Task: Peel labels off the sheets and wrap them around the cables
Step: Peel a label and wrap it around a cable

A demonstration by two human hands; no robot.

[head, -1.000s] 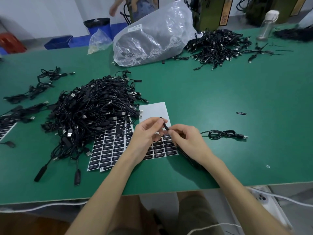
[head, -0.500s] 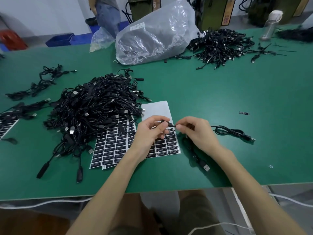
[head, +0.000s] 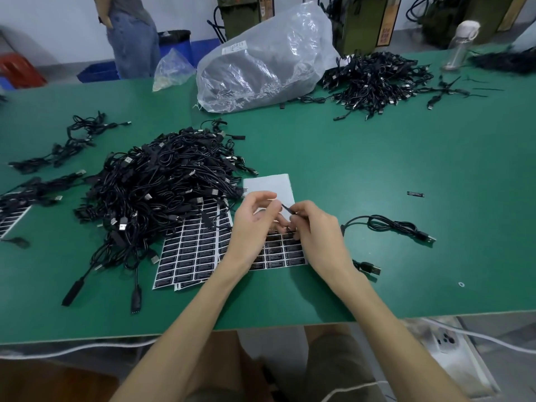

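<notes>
A short black piece [head: 285, 206], either a cable end or a label being folded round it, is pinched between the two hands just above the label sheet [head: 200, 250]; it is too small to tell which. The left hand [head: 255, 224] has its thumb and forefinger nearly closed at one tip of the piece, with the other fingers loosely curled. The right hand [head: 316, 227] is closed around the other end, fingers folded in toward the palm. The cable [head: 388, 226] runs out from under the right hand toward 3 o'clock, its coil and plug lying on the green table [head: 377, 158], and a USB plug [head: 369, 268] shows at 5 o'clock of the right wrist.

My judgement is that the wrapping step is in hand: the label is being pressed around the cable near one end. The next move calls for squeezing the two flaps flat together, setting this cable aside, and then peeling a fresh label off the sheet.

The sheet's upper right part is bare backing, and rows of black labels remain below and to the left. A big heap of black cables [head: 162, 192] lies at 9 to 10 o'clock, overlapping the sheet. A second heap [head: 374, 79] sits at 1 o'clock, beside a clear plastic bag [head: 261, 65] at 12. A loose label [head: 415, 194] lies well apart at 3 o'clock.
</notes>
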